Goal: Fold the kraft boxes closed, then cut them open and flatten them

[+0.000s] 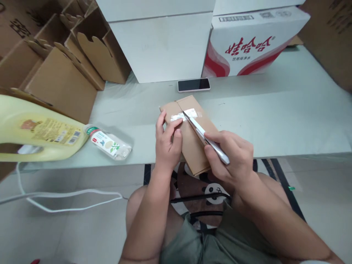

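Note:
A small flat cardboard box (pixel 194 143) lies at an angle over the table's front edge. Clear tape and a whitish label (pixel 189 113) cross its upper part. My left hand (pixel 169 143) rests on the box's left side, fingers apart, with one fingertip by the label. In my right hand (pixel 232 154) is a white utility knife (pixel 198 128), pinched between thumb and fingers. The knife's dark blade tip meets the box at the label, near a seam in the cardboard.
Behind the box a phone (pixel 194 85) lies on the table (pixel 275 121), before white cartons (pixel 165 47) and a red-and-white carton (pixel 244 47). At left are open cardboard boxes (pixel 60 77), a yellow jug (pixel 41 128) and a small clear bottle (pixel 110 143). A white cable (pixel 82 191) hangs below.

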Tool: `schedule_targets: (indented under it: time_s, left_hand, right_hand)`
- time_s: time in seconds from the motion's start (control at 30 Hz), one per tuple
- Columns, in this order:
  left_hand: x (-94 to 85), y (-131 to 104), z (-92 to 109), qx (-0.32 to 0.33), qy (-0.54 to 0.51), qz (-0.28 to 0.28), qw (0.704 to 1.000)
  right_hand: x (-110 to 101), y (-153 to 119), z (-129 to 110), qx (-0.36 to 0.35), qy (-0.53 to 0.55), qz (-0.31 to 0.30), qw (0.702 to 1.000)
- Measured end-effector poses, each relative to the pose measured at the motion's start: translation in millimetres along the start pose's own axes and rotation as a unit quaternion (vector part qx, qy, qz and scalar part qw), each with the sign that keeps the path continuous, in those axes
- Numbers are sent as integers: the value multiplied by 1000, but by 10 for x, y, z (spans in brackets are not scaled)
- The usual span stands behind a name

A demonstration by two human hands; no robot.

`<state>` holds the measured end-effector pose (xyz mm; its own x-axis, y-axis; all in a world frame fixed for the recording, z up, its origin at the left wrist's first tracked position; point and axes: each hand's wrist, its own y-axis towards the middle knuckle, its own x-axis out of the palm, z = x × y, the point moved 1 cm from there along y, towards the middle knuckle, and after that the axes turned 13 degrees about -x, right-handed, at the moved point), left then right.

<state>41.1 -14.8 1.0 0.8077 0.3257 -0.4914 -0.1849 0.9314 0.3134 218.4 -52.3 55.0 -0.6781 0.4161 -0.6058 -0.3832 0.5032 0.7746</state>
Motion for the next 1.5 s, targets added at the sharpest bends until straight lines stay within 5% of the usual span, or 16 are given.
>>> schedule_targets:
  time_s: [0.2,0.63,1.0,1.5]
  left_hand:
    - [11,-1,-30,-6,-11,5,1000]
    - [31,21,-67,-5,-29,3,1000]
    - [48,10,-68,-14,-41,-3,999]
    - [6,10,-63,-26,-48,1,998]
  right_hand:
    - [-72,-58,5,7,62,63,996]
    - [15,-55,-9,12,50,56,997]
    - [53,8,-24,15,-45,-36,998]
    - [-96,-115,-10,30,94,106,989]
